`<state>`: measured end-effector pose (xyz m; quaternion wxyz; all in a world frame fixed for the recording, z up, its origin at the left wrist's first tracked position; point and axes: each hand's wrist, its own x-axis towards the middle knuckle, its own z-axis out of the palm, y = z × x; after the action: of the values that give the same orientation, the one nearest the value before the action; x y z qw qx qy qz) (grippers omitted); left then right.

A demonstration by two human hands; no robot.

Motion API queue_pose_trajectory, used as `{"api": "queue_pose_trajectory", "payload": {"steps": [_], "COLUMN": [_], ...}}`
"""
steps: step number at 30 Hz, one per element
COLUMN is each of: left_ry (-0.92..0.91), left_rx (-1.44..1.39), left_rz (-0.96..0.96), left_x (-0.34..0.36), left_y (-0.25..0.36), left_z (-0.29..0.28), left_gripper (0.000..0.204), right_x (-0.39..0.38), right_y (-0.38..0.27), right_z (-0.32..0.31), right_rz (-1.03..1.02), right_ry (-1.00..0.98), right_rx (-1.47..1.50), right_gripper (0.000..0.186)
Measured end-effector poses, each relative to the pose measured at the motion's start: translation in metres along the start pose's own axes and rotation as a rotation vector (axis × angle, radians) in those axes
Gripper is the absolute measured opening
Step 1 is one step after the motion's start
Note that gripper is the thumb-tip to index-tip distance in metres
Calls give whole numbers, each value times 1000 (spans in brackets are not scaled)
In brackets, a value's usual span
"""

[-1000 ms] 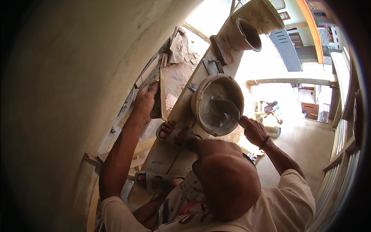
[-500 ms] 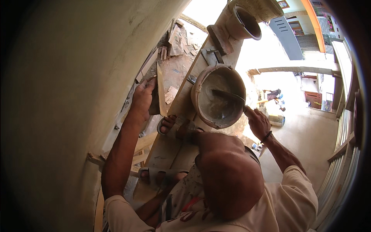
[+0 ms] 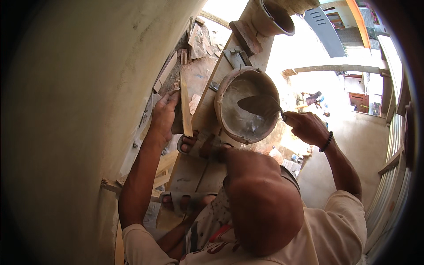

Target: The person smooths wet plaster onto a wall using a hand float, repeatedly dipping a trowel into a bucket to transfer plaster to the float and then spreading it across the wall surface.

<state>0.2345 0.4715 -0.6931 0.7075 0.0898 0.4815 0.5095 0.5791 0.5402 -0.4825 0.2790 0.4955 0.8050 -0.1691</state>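
Note:
My right hand (image 3: 309, 129), a dark beaded bracelet at its wrist, is wrapped round the handle of a trowel (image 3: 258, 105). Its leaf-shaped dark blade lies flat across the mouth of a round bucket (image 3: 219, 110) of grey wet mix; the blade hides part of the mix. Left of the bucket, close to the wall, my left hand (image 3: 166, 112) grips a flat wooden board (image 3: 186, 106) held upright. The board shows nearly edge-on, with a pale long edge and a dark face towards my palm. My fingers behind it are partly hidden.
The bucket stands on a plank platform (image 3: 190, 170), where my sandalled feet also rest. Farther along it lie a block (image 3: 245, 37) and a second bucket (image 3: 270, 22). A plastered wall (image 3: 88, 110) rises at left. Below are rubble (image 3: 198, 46) and, at right, a person (image 3: 313, 98).
My right hand has moved right and slightly down the view. The trowel blade has turned from edge-on to show its broad face. My left hand and the board have barely shifted.

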Motion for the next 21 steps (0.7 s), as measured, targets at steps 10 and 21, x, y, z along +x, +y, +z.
{"api": "queue_pose_trajectory", "payload": {"steps": [10, 21], "left_ry": [-29, -67], "left_rx": [-19, 41], "left_rz": [-2, 6], "left_x": [0, -10], "left_y": [-12, -2], "left_z": [1, 6], "left_gripper": [33, 38], "right_x": [28, 36], "right_y": [-23, 7], "right_z": [-15, 1], "right_rz": [-38, -118], "right_ry": [-257, -250], "right_rx": [-2, 194], "right_gripper": [33, 52]}}
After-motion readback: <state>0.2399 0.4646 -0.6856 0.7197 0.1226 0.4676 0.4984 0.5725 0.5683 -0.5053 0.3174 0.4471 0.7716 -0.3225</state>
